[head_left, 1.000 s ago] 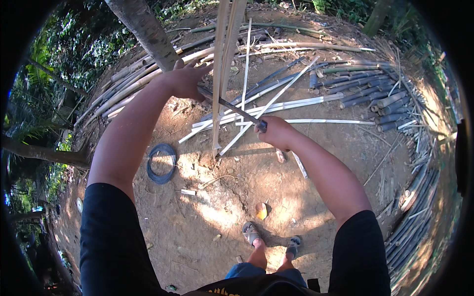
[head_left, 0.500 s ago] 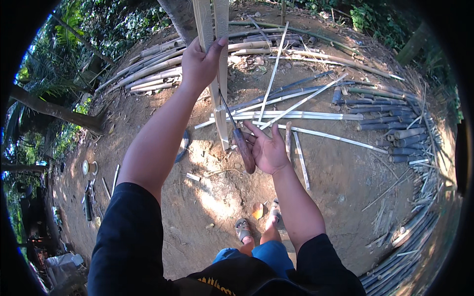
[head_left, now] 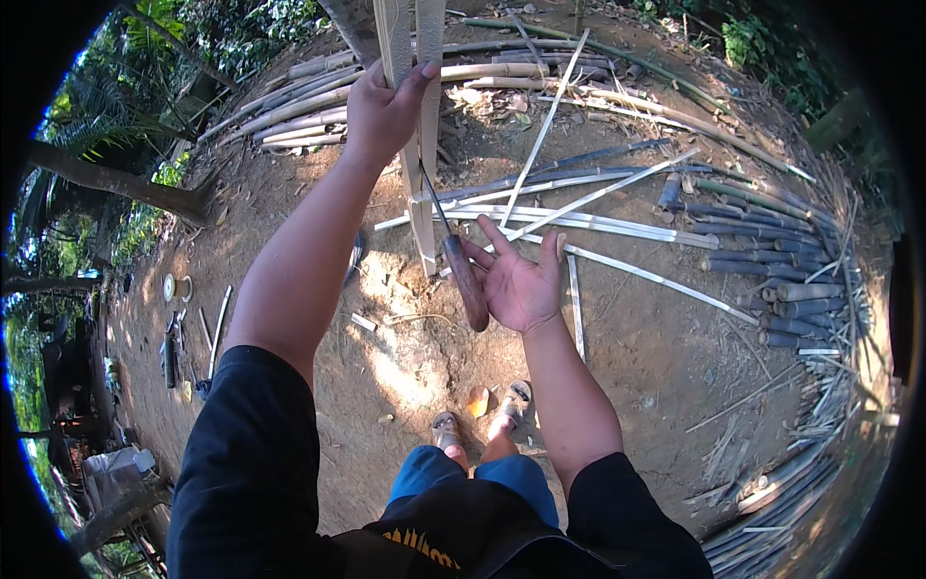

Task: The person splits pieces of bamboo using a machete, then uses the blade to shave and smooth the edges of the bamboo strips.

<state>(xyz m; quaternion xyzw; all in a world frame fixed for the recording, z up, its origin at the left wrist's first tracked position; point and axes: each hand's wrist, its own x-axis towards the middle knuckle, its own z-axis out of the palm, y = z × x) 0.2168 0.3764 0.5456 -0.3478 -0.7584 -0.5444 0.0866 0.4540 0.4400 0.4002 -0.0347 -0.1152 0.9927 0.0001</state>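
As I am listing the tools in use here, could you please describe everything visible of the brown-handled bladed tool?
The bladed tool has a thick, slightly curved, brown handle that looks wooden and a narrow, dark, metal-looking blade. It is tilted, handle low and toward the right, blade rising leftward to the pale split lengths, where its far end cannot be made out. The open right hand is beside the handle; whether its fingers touch is unclear.

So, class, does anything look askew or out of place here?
The pale strips lie crossed at angles, unlike the neater dark poles at right. The wooden-handled tool also looks odd: it slants, with the right hand open rather than wrapped around it.
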